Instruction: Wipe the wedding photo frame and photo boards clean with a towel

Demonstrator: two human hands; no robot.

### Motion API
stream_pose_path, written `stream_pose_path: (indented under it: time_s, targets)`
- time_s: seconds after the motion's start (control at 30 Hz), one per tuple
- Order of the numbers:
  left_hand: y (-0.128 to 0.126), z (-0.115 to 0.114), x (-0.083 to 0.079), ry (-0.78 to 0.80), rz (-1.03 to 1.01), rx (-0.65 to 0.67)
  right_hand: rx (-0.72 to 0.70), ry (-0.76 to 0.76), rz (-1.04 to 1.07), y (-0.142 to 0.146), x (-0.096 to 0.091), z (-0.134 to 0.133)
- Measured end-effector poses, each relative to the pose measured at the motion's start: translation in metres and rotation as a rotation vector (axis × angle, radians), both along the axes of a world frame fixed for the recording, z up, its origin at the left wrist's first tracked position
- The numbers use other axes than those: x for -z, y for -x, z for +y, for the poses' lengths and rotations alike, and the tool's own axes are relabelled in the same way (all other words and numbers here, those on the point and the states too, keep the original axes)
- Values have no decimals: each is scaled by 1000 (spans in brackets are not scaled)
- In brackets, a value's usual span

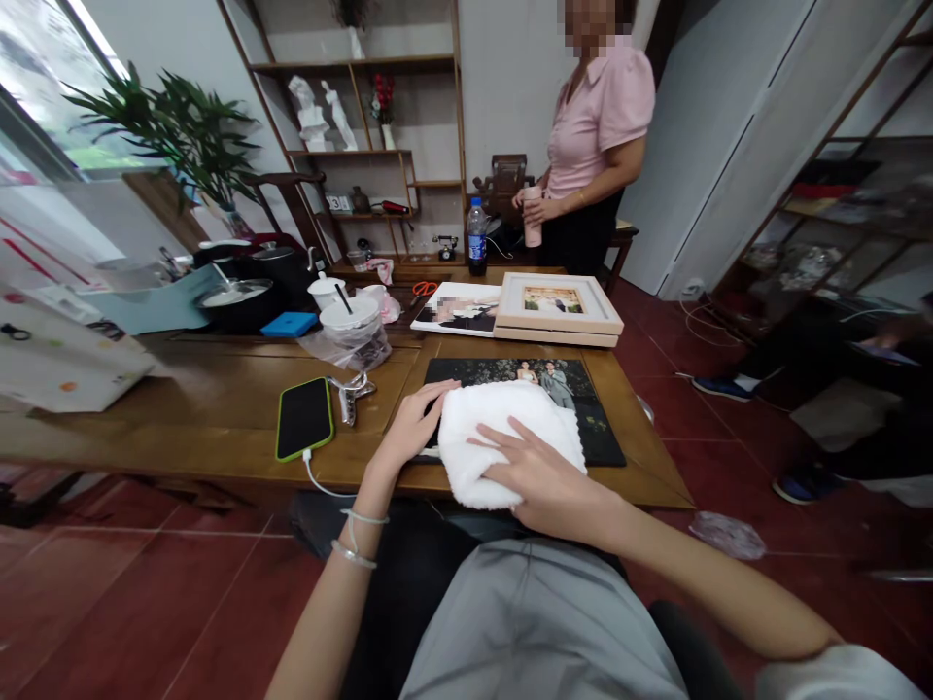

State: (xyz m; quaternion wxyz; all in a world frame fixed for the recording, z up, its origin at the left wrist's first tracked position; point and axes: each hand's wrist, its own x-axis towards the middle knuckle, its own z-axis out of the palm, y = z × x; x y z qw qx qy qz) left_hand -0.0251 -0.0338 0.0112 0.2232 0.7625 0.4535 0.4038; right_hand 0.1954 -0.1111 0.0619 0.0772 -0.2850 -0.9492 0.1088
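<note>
A white folded cloth [502, 418] lies on a dark wedding photo print [583, 389] at the near edge of the wooden table [219, 408]. My right hand [543, 476] rests flat on the cloth's near side, fingers stretched out. The fingers of my left hand [412, 423] lie open against the cloth's left edge and the print's left border. A phone in a green case [304, 418] with a white cable lies just left of my left hand, beside a metal clip [350, 394].
Farther back lie another photo print [459, 309] and stacked light wooden frames [558, 309]. Plastic cups [354, 326], pots [237, 297], orange scissors [425, 288] and a water bottle [476, 236] stand at the back. A person in a pink shirt [598, 126] stands behind holding a pink bottle.
</note>
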Motion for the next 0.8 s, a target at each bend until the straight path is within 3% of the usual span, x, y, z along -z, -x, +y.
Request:
stream_pose_path:
  time_s: [0.13, 0.43, 0.53, 0.67, 0.73, 0.8]
  targets:
    - [-1, -2, -1, -31, 27, -21, 48, 48, 0, -30, -5, -7]
    - [-2, -3, -1, -63, 38, -8, 329, 114, -58, -104, -31, -10]
    - [-2, -1, 0, -39, 51, 6, 404, 4, 45, -117, -38, 6]
    - [-1, -1, 0, -34, 53, 12, 561, -314, 216, -121, -48, 43]
    - [-1, -1, 0, -33, 51, 11, 556, -453, 233, -120, -49, 67]
    - [-1, -1, 0, -33, 47, 9, 462, -492, 176, -117, -44, 90]
